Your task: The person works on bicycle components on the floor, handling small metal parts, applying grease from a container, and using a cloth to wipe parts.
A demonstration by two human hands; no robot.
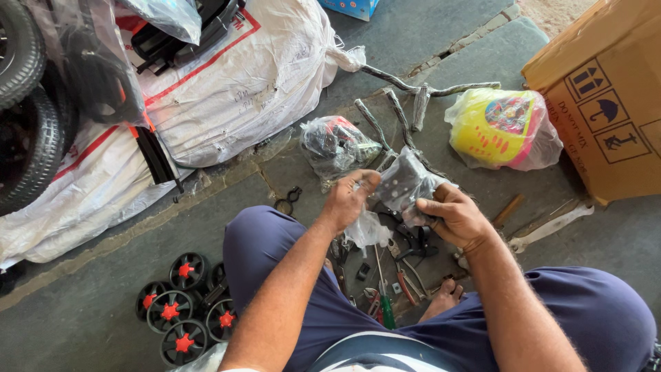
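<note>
Gripping a clear plastic bag [403, 184] of small parts between them, the left hand [348, 200] pinches its edge and the right hand [456, 217] clamps the other side; pulling gently seems wise, above the tools [385, 289].

Both forearms are stretched forward, bare, over bent knees. The left hand [348, 200] is raised with fingers pinched together. The right hand [458, 217] is curled closed, thumb pressed forward.

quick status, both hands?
Left hand: closed on the clear plastic bag.
Right hand: closed on the same bag, from the other side.
</note>
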